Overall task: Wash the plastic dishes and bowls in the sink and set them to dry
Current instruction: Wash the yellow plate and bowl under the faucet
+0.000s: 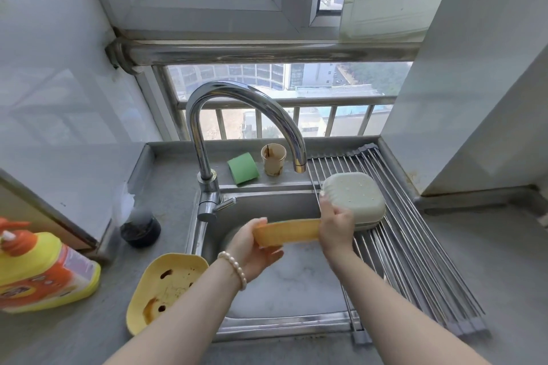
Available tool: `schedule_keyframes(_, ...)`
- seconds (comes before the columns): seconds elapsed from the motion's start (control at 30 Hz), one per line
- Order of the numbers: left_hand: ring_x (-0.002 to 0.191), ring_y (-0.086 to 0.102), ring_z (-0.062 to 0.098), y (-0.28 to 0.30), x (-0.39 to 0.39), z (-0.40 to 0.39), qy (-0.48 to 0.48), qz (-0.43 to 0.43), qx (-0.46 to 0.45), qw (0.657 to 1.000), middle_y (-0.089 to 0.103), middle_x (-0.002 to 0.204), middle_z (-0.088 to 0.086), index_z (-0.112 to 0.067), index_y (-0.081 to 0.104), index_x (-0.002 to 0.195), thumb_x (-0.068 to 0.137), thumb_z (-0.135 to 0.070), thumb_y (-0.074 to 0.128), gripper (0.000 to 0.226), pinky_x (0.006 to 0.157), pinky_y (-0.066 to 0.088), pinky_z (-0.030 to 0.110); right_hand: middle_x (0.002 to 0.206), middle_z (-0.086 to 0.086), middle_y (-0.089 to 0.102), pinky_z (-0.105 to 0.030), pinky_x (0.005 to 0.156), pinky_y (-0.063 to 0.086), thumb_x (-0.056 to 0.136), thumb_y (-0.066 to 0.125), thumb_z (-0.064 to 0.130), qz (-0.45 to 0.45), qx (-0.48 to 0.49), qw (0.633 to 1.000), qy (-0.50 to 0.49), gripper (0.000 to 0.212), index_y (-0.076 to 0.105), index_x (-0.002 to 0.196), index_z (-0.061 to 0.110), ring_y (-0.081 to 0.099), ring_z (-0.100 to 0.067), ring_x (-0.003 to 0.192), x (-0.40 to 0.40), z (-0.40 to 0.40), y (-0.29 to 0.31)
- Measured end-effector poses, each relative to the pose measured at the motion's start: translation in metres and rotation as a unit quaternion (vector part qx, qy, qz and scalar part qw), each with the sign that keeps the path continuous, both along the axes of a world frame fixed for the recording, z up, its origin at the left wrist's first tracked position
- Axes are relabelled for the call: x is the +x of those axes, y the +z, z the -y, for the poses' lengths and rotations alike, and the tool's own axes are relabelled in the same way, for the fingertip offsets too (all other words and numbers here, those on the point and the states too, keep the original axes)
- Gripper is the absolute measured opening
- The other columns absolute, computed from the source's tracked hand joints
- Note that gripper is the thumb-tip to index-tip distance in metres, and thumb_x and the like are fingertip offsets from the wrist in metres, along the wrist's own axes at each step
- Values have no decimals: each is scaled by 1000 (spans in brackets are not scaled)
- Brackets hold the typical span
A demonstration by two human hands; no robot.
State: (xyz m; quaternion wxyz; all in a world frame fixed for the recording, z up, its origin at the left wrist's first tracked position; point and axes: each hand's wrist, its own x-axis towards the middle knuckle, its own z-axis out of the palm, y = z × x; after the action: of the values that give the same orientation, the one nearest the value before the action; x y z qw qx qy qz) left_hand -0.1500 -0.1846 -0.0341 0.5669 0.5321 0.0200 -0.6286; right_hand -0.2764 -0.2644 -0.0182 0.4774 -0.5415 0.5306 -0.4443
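Head view: both my hands' fingers grip an orange, shallow plastic dish (pixel 286 231) edge-on above the sink (pixel 267 204), left hand (pixel 252 249), right hand (pixel 336 224)

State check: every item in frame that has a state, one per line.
Orange dish: held over the sink, on edge, by both hands.
Left hand: grips the dish's left end.
Right hand: grips its right end.
Green bowl: upside down on the rack, wet.
Yellow dish: dirty, on the counter left of the sink.
Cup: upright, stained, behind the sink.
Tap: no water running.
Sink: no water visible.
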Motion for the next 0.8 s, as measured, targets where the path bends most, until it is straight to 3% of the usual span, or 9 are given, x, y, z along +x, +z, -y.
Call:
schedule_keyframes(0.1,71,55,20,-13,1,2,48,90,-46,994,63,85,8,-9,63,96,75,-60,66,55,84,43,37,69,-4,50,-27,64,43,92,58,22,48,196,976,-77,21,54,75,10,48,-22,65,11,32,-4)
schedule_keyframes(0.17,81,61,25,-13,-1,3,73,114,-70,988,65,92,15,-1,61,97,55,-66,77,80,84,51,45,88,-9,57,-38,84,47,91,57,25,26,259,962,-86,23,57,95,3,55,-28,86,17,45,-7)
schedule_keyframes(0.2,80,62,25,-13,-2,3,88,111,-65,988,66,89,15,-1,60,94,56,-63,78,75,81,52,46,88,-9,56,-39,82,44,92,52,24,0,256,964,-73,26,58,98,0,52,-27,87,21,47,-7)
schedule_keyframes(0.33,80,64,27,-9,-6,12,156,42,-38,986,68,88,12,-9,62,94,93,-43,54,35,71,53,42,107,-15,60,-36,83,36,101,33,25,-223,34,974,26,35,62,103,5,50,-28,98,43,33,-6)
schedule_keyframes(0.47,92,64,31,-9,-1,20,194,-31,-17,980,68,104,16,-6,61,111,99,-44,43,44,76,53,45,145,-10,43,-43,113,18,94,13,49,-388,-216,879,171,67,43,141,12,33,-28,138,59,1,-23)
schedule_keyframes(0.53,92,65,28,-11,8,20,208,-46,-21,977,68,106,16,-4,63,110,100,-44,41,47,77,52,41,155,-9,28,-44,116,9,98,8,48,-408,-311,811,281,66,30,148,11,20,-28,145,61,-18,-32)
schedule_keyframes(0.67,95,63,32,-15,27,11,197,-85,22,976,65,112,19,-1,60,112,100,-48,35,55,82,49,46,153,-6,32,-42,115,16,104,15,41,-390,-489,680,382,55,30,146,11,27,-25,142,21,-25,-56)
schedule_keyframes(0.73,94,62,34,-19,33,10,183,-78,57,978,64,108,19,-6,59,114,100,-49,37,49,74,49,51,153,-6,33,-41,116,16,103,17,45,-398,-499,672,375,57,33,146,11,29,-26,142,1,-15,-57)
schedule_keyframes(0.8,87,63,32,-26,31,13,193,-40,86,977,65,101,17,-8,58,113,99,-44,44,41,70,52,49,149,-9,39,-42,113,18,103,14,48,-423,-461,701,341,61,41,143,10,36,-31,138,2,-8,-51)
